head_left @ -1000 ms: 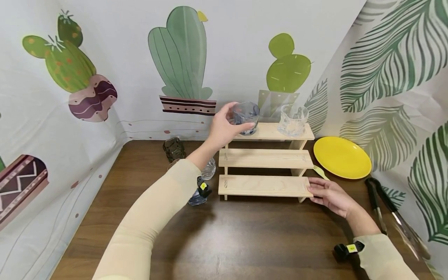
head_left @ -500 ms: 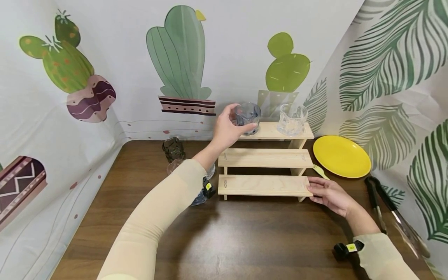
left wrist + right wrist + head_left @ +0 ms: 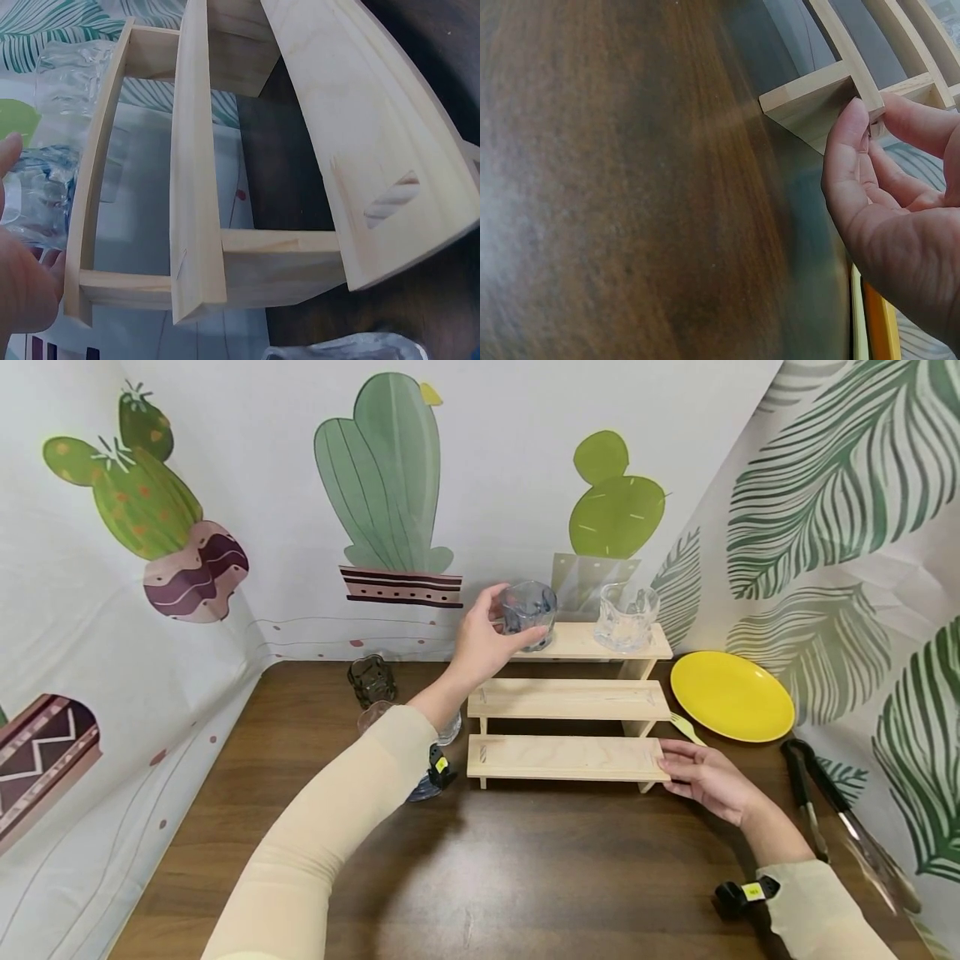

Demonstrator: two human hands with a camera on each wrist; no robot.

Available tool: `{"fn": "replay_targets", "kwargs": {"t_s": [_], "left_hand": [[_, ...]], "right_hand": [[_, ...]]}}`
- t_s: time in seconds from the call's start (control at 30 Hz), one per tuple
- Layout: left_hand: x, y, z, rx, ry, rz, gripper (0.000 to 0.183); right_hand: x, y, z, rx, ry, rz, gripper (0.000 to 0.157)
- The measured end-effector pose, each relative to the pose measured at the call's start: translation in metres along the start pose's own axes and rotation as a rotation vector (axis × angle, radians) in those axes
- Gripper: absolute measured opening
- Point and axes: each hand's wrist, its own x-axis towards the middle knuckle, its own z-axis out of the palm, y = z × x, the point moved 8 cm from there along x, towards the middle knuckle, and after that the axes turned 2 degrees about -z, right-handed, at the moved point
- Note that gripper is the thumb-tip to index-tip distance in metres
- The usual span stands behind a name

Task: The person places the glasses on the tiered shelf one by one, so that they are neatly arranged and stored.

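Blue glass (image 3: 531, 606): has anything just changed there?

Hardly. Over the last second it has stayed at the left end of the stand's top shelf (image 3: 577, 643), so I'd call this a steadying moment rather than a carrying one. Whether its base bears on the wood, I can't tell.

And the fingers?

The left hand (image 3: 483, 639) has them curled round the glass; the right hand (image 3: 705, 781) pinches the right end of the stand's bottom shelf (image 3: 566, 758).

What's everything made of?

The blue glass is see-through and wavy-sided. The stand (image 3: 570, 700) is pale, grained wood, three stepped boards. At its top right sits a clear glass (image 3: 627, 618), rippled too. Right of the stand, a round, smooth yellow plate (image 3: 732, 697); left of it, a dark glass (image 3: 371, 681); underneath, a brown wood-grained tabletop (image 3: 495, 877).
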Motion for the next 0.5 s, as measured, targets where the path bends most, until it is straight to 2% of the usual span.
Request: {"fn": "replay_targets", "kwargs": {"t_s": [0.27, 0.5], "left_hand": [[-0.003, 0.009, -0.012, -0.086, -0.025, 0.048, 0.09], [-0.011, 0.016, -0.03, -0.109, -0.004, 0.108, 0.087]], "right_hand": [[0.0, -0.001, 0.0, -0.004, 0.004, -0.003, 0.048], [-0.001, -0.001, 0.001, -0.011, 0.007, 0.002, 0.055]]}}
